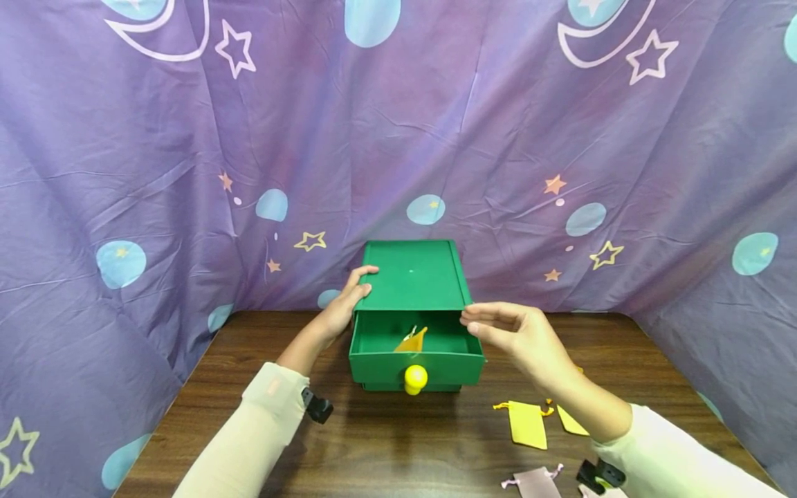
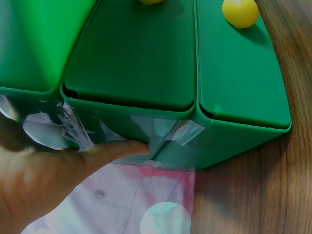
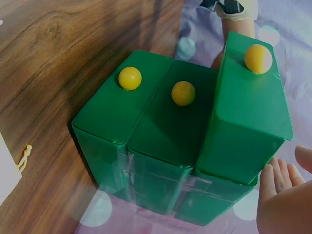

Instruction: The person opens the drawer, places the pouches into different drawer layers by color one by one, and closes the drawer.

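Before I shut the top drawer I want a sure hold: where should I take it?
Take the yellow knob on the front of the open top drawer, coming straight from the front. It is round, stands proud of the flat panel, and nothing blocks it; the left hand holds the green cabinet.

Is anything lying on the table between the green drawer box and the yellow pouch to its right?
No. In the head view, only bare wooden table lies between the green drawer box and the yellow pouch; the right hand hovers above that stretch.
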The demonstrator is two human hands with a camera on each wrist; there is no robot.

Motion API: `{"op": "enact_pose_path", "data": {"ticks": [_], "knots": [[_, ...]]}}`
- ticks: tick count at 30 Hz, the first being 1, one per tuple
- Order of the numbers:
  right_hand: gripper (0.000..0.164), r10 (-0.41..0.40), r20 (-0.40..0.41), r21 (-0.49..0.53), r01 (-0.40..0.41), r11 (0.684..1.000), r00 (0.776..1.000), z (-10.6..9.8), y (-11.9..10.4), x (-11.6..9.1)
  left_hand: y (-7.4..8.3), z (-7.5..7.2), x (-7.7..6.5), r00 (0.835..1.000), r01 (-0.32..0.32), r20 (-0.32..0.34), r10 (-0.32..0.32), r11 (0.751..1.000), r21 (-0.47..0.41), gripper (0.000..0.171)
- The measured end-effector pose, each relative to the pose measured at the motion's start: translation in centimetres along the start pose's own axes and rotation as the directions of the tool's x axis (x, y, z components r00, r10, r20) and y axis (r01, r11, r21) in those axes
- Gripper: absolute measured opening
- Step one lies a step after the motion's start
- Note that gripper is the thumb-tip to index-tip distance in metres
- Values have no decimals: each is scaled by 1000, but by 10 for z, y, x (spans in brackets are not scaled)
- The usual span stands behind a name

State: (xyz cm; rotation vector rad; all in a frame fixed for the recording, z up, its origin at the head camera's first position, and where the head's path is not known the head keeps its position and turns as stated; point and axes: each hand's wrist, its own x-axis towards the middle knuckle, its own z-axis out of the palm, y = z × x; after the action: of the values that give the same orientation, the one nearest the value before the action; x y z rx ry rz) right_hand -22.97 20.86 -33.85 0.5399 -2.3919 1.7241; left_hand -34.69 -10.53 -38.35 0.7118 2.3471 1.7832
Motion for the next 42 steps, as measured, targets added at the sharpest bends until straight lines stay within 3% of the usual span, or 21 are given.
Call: {"op": "enact_pose_path", "data": {"ticks": [8, 22, 29, 42], "knots": [[34, 2, -5, 35, -2, 999, 1000, -3, 3, -2, 0, 0, 0, 1000, -5, -3, 5, 1000, -4, 50], [35, 13, -37, -27, -14, 1000, 999, -13, 12, -7, 0, 2, 1, 1000, -11, -7, 11, 999, -45, 50], [36, 11, -38, 19, -11, 1000, 999, -17, 18, -9, 0, 1, 1, 1000, -8, 4, 8, 1000, -24, 50], [39, 63, -94, -60, -69, 996, 994, -29, 28, -15, -1, 0, 1, 1000, -3, 4, 3, 1000, 3, 49]]}}
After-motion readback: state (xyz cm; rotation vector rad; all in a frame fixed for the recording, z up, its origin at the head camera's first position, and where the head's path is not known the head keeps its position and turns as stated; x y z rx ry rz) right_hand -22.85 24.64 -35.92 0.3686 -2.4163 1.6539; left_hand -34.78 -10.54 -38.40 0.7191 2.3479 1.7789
